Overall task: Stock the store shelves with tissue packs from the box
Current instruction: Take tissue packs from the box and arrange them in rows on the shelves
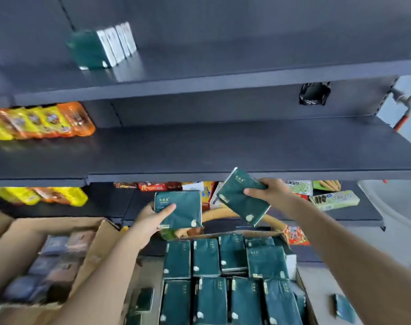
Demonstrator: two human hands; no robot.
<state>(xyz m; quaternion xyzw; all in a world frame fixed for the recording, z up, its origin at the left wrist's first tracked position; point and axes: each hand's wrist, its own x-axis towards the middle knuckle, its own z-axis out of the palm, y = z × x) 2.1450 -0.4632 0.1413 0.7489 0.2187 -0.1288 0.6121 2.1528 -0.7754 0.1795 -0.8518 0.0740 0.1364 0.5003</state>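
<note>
Box at the feet: open carton [253,232], rows of dark green tissue packs [223,299] standing tight inside. Plenty left to shelve!
Left hand: left hand [150,221] is above the box, thumb across the face and fingers behind, gripping the left pack [183,207], which faces the camera nearly square.
Right hand: right hand [267,191] is higher, fingers wrapped over the top end of the right pack [239,198]. It is tilted, with its top corner just in front of the middle shelf [223,148] lip.
Shelves: the middle shelf carries snack bags [42,120] at its left end. The upper shelf [223,66] holds a short row of shelved packs [101,46] standing upright.
Step in hand: two packs lifted, one per hand, and placement looks next.
Doing it well: my call is to level the right pack first so the corner clears the lip. Then stand both upright, butt them against the existing row with faces matching, and slide them back together.
Watch for: these wrappers look soft, so a light squeeze should do. A hard pinch would likely crease them.
</note>
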